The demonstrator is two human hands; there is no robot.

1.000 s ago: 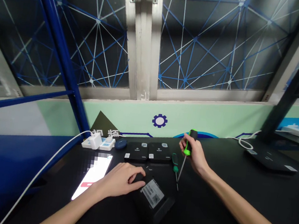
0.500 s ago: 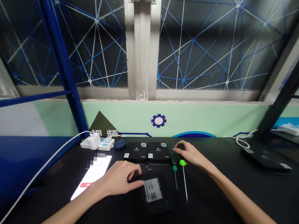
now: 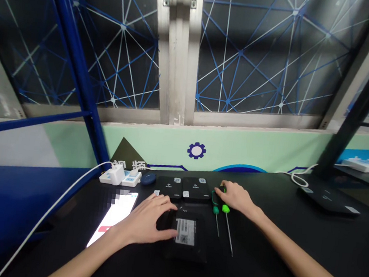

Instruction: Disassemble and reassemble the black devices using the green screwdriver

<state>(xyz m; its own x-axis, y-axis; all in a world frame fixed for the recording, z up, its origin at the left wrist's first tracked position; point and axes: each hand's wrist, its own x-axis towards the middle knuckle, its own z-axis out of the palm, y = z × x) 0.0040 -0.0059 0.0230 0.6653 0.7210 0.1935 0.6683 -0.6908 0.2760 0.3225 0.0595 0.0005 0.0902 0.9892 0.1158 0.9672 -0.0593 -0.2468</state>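
While the black box (image 3: 198, 242) lies flat on the near part of the desk (image 3: 263, 263), label (image 3: 186, 231) up, the left hand (image 3: 151, 219) sits at its left side, thumb and fingers spread apart, thumb tip by the label, probably to keep it from sliding. Beside that forearm a lit phone (image 3: 119, 211) lies face up, and over to the right come the tools: a lime-green screwdriver (image 3: 226, 209) and a dark green screwdriver (image 3: 216, 210), side by side, tips towards the near edge, handles likely left handy for grabbing. The right hand (image 3: 238, 198) curls over the lime one's handle; whether it grips or merely rests, I can't tell. Small bright bits (image 3: 183, 209), perhaps screws, sit near the box's far edge, and beyond them two more black boxes (image 3: 196, 188) stand neatly aligned, seemingly parked out of the way. And the change: a second ago that lime screwdriver is up in the air, the box slanted; now the tool is down and the box sits squarer.
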